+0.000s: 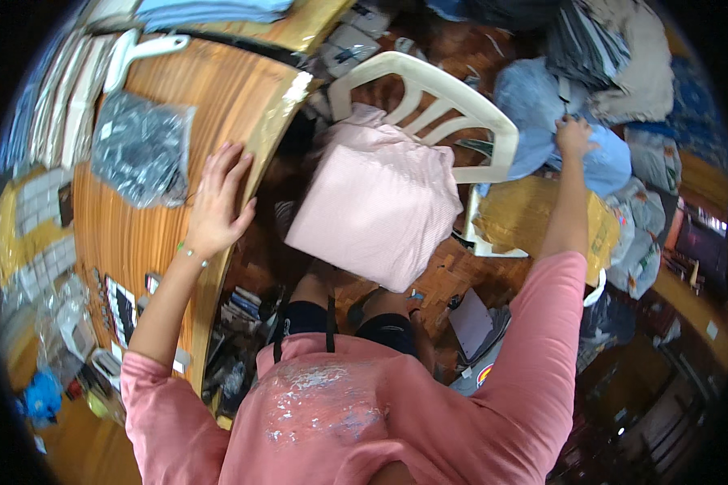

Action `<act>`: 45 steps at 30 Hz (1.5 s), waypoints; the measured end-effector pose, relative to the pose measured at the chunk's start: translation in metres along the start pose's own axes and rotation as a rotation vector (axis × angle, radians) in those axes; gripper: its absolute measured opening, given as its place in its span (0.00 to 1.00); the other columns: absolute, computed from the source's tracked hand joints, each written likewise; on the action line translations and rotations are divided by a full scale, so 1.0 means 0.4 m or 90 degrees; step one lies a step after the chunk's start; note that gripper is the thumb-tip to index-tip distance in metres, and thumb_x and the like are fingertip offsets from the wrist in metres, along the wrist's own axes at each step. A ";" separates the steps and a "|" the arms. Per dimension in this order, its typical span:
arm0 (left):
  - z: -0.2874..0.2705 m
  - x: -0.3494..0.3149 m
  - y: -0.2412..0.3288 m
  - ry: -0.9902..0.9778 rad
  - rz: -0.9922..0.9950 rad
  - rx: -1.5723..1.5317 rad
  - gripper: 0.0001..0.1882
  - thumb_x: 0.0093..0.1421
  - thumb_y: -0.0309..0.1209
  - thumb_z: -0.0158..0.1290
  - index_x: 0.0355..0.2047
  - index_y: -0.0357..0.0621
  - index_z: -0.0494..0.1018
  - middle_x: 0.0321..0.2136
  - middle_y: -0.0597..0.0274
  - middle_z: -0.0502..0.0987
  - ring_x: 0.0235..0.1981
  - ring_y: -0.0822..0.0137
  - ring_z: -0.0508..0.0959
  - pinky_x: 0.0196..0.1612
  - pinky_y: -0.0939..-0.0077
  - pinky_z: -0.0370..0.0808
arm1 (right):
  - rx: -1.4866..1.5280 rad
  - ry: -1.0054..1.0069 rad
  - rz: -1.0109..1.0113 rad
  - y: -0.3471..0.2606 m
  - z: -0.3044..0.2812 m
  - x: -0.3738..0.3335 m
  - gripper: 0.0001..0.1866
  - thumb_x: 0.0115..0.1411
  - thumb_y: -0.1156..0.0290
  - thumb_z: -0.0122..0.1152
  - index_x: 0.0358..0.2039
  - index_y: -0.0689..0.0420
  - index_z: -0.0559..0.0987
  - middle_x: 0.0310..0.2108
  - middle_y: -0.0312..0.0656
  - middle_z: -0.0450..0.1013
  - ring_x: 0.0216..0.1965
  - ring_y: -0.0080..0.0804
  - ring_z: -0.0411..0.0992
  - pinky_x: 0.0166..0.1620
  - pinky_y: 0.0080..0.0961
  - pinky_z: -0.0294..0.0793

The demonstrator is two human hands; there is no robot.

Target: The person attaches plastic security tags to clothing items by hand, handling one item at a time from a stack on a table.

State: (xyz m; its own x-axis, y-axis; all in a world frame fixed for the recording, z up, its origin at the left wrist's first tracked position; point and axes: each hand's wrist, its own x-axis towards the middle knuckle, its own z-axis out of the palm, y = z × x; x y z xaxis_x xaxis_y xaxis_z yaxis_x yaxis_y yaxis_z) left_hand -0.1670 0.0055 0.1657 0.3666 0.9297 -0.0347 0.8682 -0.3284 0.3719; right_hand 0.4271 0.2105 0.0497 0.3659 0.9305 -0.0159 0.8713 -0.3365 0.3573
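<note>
My left hand (218,198) rests open on the edge of the wooden table (218,89), fingers spread and holding nothing. Beside it lies dark clothing in a clear plastic bag (141,149). My right hand (574,137) reaches out to the far right over a heap of light blue cloth (534,97). Its fingers are curled closed; a small dark item (564,95) shows just beyond them, too small to name. In front of me, a pink fine-patterned cloth (372,210) is draped over the seat of a white plastic chair (505,137).
A taped brown carton (534,214) stands under my right forearm. Folded grey striped garments (586,44) and plastic-wrapped bundles (635,234) are piled at right. Stacked packed clothes (65,105) and a white handled tool (125,56) sit at the table's far left. Papers (473,323) lie low near my legs.
</note>
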 end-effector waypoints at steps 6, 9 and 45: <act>0.005 -0.018 -0.010 0.026 0.015 -0.009 0.32 0.46 0.30 0.52 0.54 0.42 0.58 0.55 0.50 0.56 0.59 0.50 0.53 0.61 0.57 0.48 | 0.579 -0.010 -0.398 -0.311 -0.208 -0.145 0.24 0.56 0.46 0.45 0.48 0.46 0.71 0.49 0.49 0.66 0.53 0.44 0.61 0.56 0.44 0.54; 0.003 -0.015 -0.025 0.052 0.048 -0.002 0.32 0.47 0.31 0.51 0.54 0.42 0.58 0.55 0.51 0.56 0.59 0.50 0.53 0.61 0.58 0.49 | 0.307 -0.177 -0.335 -0.451 -0.209 -0.198 0.38 0.49 0.30 0.35 0.48 0.46 0.72 0.45 0.51 0.69 0.49 0.47 0.66 0.51 0.39 0.63; 0.096 -0.334 -0.019 0.165 -0.028 0.114 0.33 0.44 0.29 0.50 0.53 0.37 0.59 0.53 0.54 0.60 0.57 0.57 0.57 0.58 0.61 0.56 | 0.292 -0.147 -0.257 -0.387 -0.122 -0.185 0.46 0.49 0.30 0.39 0.41 0.67 0.73 0.37 0.62 0.70 0.44 0.56 0.68 0.47 0.42 0.64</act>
State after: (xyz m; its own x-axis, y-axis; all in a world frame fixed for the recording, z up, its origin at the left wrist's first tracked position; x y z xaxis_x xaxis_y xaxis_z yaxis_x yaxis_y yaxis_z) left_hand -0.2098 -0.1227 0.1320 0.2503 0.9476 0.1985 0.9347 -0.2900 0.2057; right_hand 0.2492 0.2009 0.0409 -0.0031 0.9590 -0.2834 0.9874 -0.0419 -0.1525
